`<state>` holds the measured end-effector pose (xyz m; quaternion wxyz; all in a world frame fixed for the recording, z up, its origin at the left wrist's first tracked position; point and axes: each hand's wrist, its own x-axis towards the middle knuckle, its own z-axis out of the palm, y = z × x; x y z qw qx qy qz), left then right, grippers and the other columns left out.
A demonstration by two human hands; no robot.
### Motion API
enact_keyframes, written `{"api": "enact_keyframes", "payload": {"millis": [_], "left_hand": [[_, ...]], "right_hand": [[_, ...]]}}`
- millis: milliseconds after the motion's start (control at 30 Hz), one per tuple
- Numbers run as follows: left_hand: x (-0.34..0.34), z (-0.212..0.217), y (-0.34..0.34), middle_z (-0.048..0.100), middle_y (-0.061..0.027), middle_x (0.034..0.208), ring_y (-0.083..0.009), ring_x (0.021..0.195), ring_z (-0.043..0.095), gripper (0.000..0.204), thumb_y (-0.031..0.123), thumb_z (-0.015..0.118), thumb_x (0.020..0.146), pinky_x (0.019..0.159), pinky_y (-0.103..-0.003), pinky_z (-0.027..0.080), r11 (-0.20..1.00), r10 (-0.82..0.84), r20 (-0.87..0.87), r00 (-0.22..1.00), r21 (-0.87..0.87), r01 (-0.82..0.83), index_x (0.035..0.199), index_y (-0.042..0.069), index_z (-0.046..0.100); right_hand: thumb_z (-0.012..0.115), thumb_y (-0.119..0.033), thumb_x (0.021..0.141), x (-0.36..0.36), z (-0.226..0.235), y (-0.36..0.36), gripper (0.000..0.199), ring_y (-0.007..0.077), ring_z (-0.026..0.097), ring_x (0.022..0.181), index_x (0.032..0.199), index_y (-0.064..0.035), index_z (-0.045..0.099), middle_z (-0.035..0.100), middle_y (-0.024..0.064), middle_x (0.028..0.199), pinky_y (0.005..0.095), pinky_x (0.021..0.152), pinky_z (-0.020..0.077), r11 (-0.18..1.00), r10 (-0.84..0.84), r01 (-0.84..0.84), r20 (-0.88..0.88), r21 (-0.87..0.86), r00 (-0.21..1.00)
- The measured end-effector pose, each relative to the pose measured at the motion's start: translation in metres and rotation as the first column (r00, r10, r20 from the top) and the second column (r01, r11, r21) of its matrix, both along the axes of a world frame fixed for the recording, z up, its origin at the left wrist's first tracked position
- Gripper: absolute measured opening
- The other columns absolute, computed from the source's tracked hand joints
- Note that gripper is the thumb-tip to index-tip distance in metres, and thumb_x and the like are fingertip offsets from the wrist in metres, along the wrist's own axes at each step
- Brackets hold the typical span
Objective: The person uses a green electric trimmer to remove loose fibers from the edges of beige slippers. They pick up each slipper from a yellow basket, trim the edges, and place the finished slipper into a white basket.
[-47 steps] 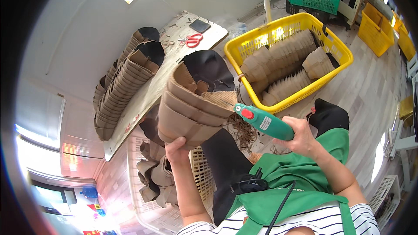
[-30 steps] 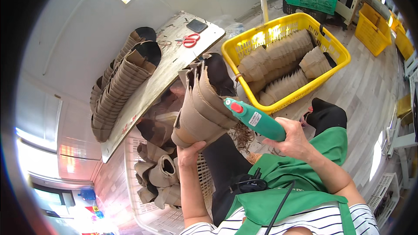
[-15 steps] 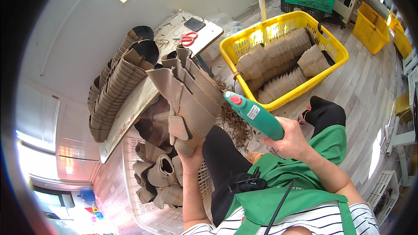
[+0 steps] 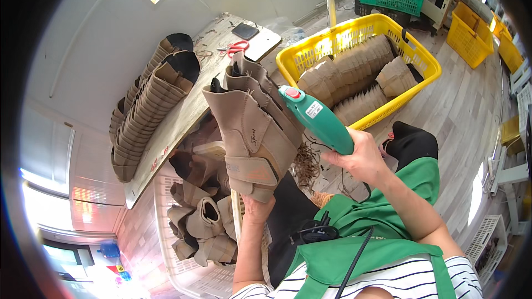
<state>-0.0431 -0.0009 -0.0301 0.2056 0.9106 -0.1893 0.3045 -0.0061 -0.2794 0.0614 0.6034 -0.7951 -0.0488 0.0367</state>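
Observation:
My left hand (image 4: 257, 209) grips the lower end of a small bundle of taupe boot uppers (image 4: 252, 135), nested in one another, with a wide strap across the front one. In my right hand (image 4: 363, 158) is a green corded hand-held power tool (image 4: 324, 124) with a red button near its front. The tool's front end lies right beside the bundle's right edge; the frame does not show whether they touch. Just left of the bundle, a long row of nested uppers (image 4: 152, 102) rests on the worktable (image 4: 219, 39).
Red-handled scissors (image 4: 237, 47) and a dark phone (image 4: 245, 31) lie on the worktable. A yellow basket (image 4: 382, 122) of stacked uppers stands ahead right. Below left, a white basket (image 4: 162, 227) holds loose uppers (image 4: 206, 226). Brown scraps (image 4: 307, 169) hang near my knees.
The bundle has shifted right and turned, so its strap now shows more fully. My right hand and the tool have moved slightly up and left.

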Motion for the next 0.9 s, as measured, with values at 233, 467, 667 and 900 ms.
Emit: {"api": "enact_keyframes", "payload": {"millis": [233, 467, 667, 900], "left_hand": [[-0.003, -0.007, 0.001, 0.062, -0.0175, 0.116, -0.0416, 0.113, 0.055, 0.047, -0.008, 0.059, 0.065, 0.100, -0.051, 0.039, 0.996, -0.020, 0.066, 0.998, -0.087, 0.025, 0.110, 0.001, 0.065], [-0.012, -0.031, 0.020, 0.062, -0.0193, 0.117, -0.0393, 0.111, 0.059, 0.042, -0.008, 0.064, 0.075, 0.096, -0.044, 0.044, 0.928, 0.085, -0.028, 0.996, -0.361, -0.089, 0.116, -0.002, 0.061], [-0.014, -0.016, 0.017, 0.063, -0.0187, 0.117, -0.0396, 0.109, 0.060, 0.037, -0.005, 0.064, 0.077, 0.096, -0.045, 0.044, 0.974, 0.041, -0.085, 0.996, -0.217, -0.059, 0.113, 0.000, 0.063], [-0.014, -0.007, 0.001, 0.063, -0.0201, 0.114, -0.0419, 0.111, 0.057, 0.042, -0.009, 0.063, 0.070, 0.094, -0.048, 0.044, 0.999, 0.007, -0.041, 0.999, -0.046, -0.009, 0.111, 0.000, 0.064]], "right_hand": [[0.082, -0.023, 0.077, 0.021, -0.013, 0.005, 0.035, 0.0134, 0.062, 0.075, 0.095, 0.0015, 0.065, 0.068, 0.0090, 0.084, 0.0301, 0.071, 0.0505, 0.990, -0.025, 0.029, -0.032, 0.137, 0.999], [0.081, -0.021, 0.078, 0.016, -0.015, -0.009, 0.033, 0.0085, 0.057, 0.076, 0.098, -0.0004, 0.065, 0.064, 0.0018, 0.082, 0.0282, 0.070, 0.0489, 0.989, 0.012, 0.003, -0.103, 0.149, 0.995], [0.081, -0.021, 0.075, 0.002, -0.006, 0.001, 0.040, 0.0205, 0.064, 0.076, 0.105, 0.0002, 0.064, 0.068, 0.0126, 0.086, 0.0320, 0.074, 0.0506, 0.993, 0.101, -0.104, -0.060, -0.048, 0.993], [0.082, -0.022, 0.076, 0.009, -0.002, 0.007, 0.037, 0.0149, 0.063, 0.076, 0.099, 0.0011, 0.065, 0.068, 0.0110, 0.085, 0.0311, 0.071, 0.0503, 0.999, 0.014, -0.017, -0.048, -0.050, 0.999]]}}
